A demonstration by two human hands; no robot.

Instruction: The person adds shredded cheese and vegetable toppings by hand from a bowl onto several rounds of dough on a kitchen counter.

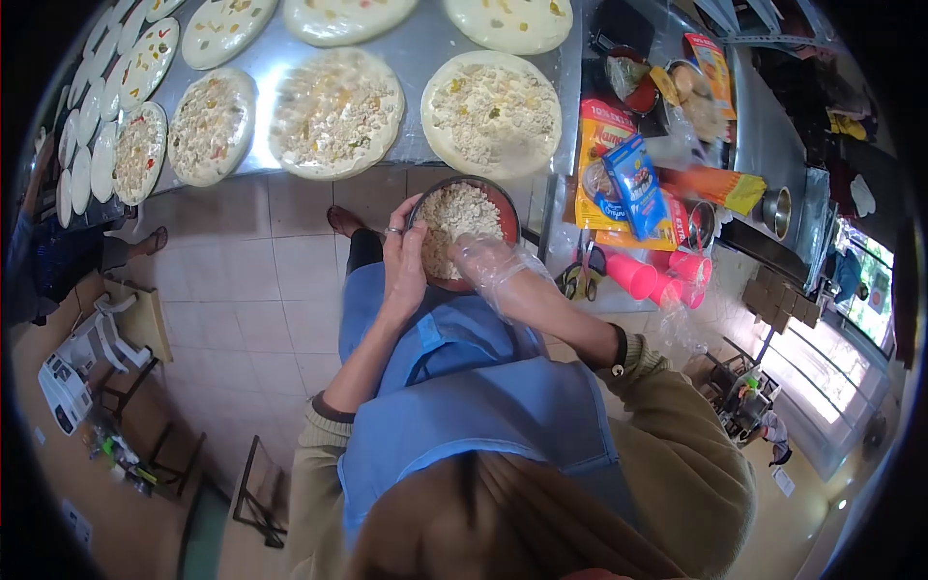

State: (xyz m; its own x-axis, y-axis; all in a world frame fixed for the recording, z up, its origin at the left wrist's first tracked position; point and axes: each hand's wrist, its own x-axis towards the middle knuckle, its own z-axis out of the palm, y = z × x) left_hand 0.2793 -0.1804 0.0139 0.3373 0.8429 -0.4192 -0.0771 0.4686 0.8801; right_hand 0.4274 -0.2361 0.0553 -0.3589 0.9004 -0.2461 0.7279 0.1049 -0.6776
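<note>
The bowl (pixel 507 220) is dark outside and red inside, and it sits up close to the blue apron (pixel 483 406), just below the edge of the shiny metal table (pixel 411 72). It has lots of pale, lumpy crumbs (pixel 452 208) in it. The left hand (pixel 404 261) is bare and half open, curled around the side of the bowl to hold it. The right hand (pixel 486 269) has on a clear plastic glove, and its bent fingers are down in the crumbs; I cannot tell how much they hold. On the table are big flat rounds of dough. The right round (pixel 491 121), the middle round (pixel 336 116) and the left round (pixel 211 126) have crumbs and bits of color on top. To the right, a yellow and red packet (pixel 592 145) says "10%" and "Mama", with more letters I cannot read. A blue packet (pixel 636 188) lies on it, but its words are too small to read. Pink cups (pixel 633 275) lie on their sides near the packets, and a round metal pot (pixel 776 211) is farther right.
</note>
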